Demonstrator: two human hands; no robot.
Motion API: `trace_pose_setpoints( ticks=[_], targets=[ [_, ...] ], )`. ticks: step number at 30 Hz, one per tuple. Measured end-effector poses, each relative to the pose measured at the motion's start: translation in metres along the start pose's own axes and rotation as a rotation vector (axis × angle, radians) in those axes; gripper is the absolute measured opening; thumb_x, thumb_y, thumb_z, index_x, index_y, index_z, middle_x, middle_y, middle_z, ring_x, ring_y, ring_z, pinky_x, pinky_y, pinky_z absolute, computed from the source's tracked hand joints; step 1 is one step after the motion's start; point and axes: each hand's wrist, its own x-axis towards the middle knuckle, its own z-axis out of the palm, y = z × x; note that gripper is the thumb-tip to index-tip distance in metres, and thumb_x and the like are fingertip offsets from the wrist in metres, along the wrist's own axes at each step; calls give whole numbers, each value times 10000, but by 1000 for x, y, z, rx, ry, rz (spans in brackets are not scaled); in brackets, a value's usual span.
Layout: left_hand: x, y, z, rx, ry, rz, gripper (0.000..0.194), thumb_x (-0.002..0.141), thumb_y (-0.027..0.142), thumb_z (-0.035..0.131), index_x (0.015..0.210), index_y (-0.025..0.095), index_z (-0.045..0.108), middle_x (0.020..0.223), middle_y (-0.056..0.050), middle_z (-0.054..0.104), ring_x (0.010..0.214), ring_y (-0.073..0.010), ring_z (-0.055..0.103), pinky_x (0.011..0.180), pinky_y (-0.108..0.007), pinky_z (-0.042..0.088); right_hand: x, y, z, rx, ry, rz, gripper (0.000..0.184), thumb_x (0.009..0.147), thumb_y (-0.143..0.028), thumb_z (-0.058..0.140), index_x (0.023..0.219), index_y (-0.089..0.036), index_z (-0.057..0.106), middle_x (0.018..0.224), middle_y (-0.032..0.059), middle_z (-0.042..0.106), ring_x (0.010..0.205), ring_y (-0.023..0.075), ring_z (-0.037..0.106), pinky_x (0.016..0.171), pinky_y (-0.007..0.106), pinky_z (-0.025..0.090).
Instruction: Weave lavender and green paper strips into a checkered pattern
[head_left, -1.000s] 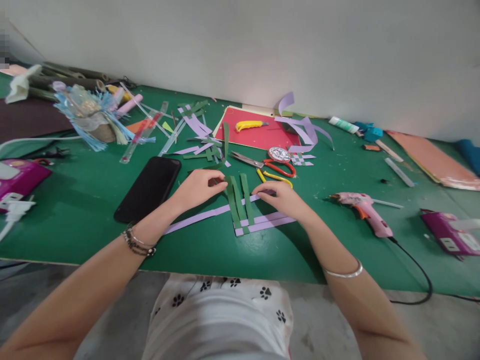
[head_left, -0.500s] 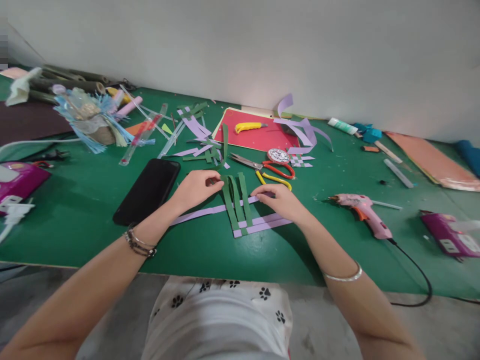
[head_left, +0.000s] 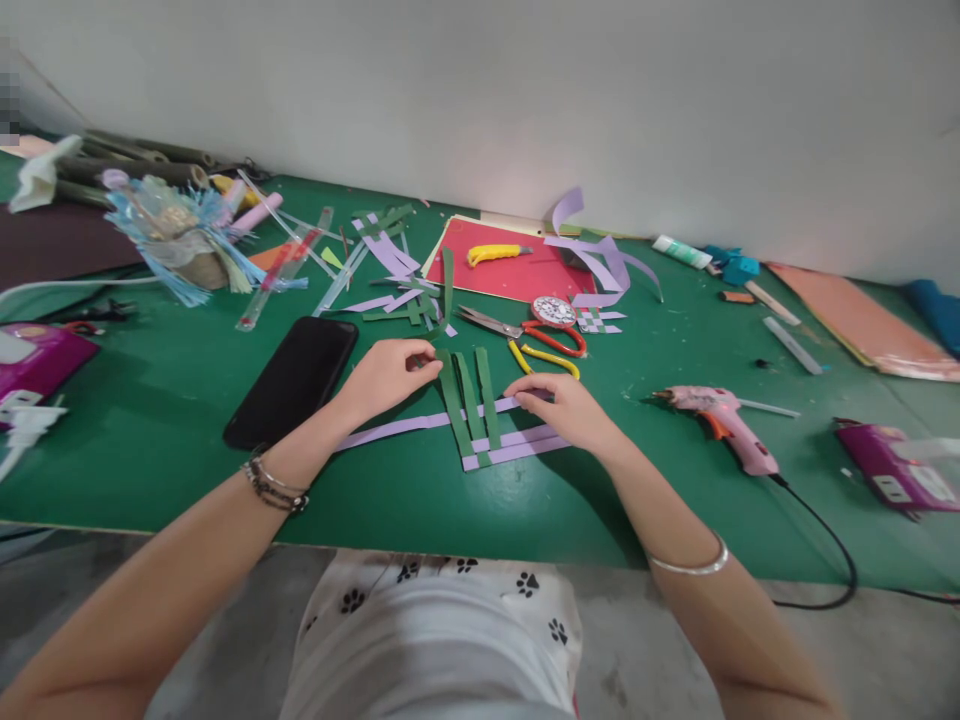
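Note:
Several green paper strips (head_left: 470, 395) lie side by side, woven with purple paper strips that cross them. My left hand (head_left: 394, 380) is closed, its thumb and fingertips pinched at the upper end of the leftmost green strip (head_left: 452, 405). On the other side, my right hand (head_left: 559, 408) pinches the right part of a purple strip (head_left: 405, 430), which passes through the green ones and runs left under my left wrist. Two lower purple strips (head_left: 525, 445) cross near the bottom ends of the green strips; their right ends reach to below my right hand.
Scissors (head_left: 517, 335) lie just beyond the weave. A black phone (head_left: 292, 382) is beside my left forearm. To the right rests a pink glue gun (head_left: 716, 415) with its cord. Farther back are a yellow cutter (head_left: 497, 255) on red paper (head_left: 517, 280) and loose strips (head_left: 390, 250).
The middle green strip, bowed up in a loop before, now lies flatter beside the others. Both hands stay almost in place, and the view has shifted slightly.

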Motion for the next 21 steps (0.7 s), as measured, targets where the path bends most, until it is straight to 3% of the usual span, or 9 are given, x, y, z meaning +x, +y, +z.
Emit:
trace_pose_setpoints(
  ticks=[11,21],
  targets=[
    [-1,5,-1,21,-16,-17,251,719,387,451,602,172,507,583,0,575,540,-127,494,541,-228,336,-6,-6,-2,49,-43,58,170,724,-151,494,741,-164,663,720,8,666,577,96,541,569,235,420],
    [0,0,0,15,-32,-19,270,720,409,432,604,176,502,599,-13,589,571,-141,514,551,-233,350,-6,-4,-7,36,-154,28,163,740,-150,497,722,-164,658,757,17,670,648,106,560,614,238,417]
  ],
)
